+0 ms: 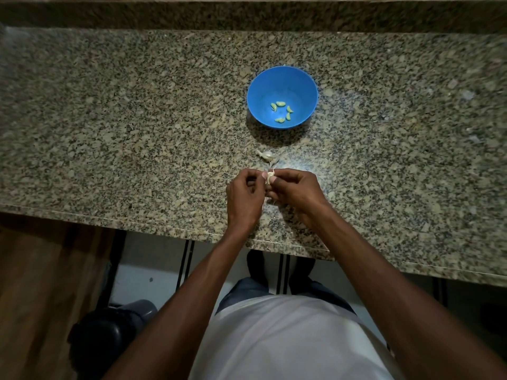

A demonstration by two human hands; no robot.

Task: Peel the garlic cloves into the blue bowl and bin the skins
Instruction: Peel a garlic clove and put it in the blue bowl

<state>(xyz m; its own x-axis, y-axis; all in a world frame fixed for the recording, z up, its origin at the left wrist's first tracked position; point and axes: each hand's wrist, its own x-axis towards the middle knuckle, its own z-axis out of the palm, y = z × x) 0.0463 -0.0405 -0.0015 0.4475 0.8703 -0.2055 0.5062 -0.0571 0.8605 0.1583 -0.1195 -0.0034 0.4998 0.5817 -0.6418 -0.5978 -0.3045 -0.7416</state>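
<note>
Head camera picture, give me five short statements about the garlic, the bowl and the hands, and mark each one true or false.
1. The blue bowl holds five peeled cloves. True.
2. Both hands are at the clove being peeled. True: the left hand and the right hand meet at it, over the counter.
3. The bowl stands between the hands and the person's body. False: it stands beyond the hands, farther from the person.
4. An unpeeled clove lies on the counter between the bowl and the hands. True.
5. The bowl is tipped on its side. False: it stands upright, opening upward.
</note>
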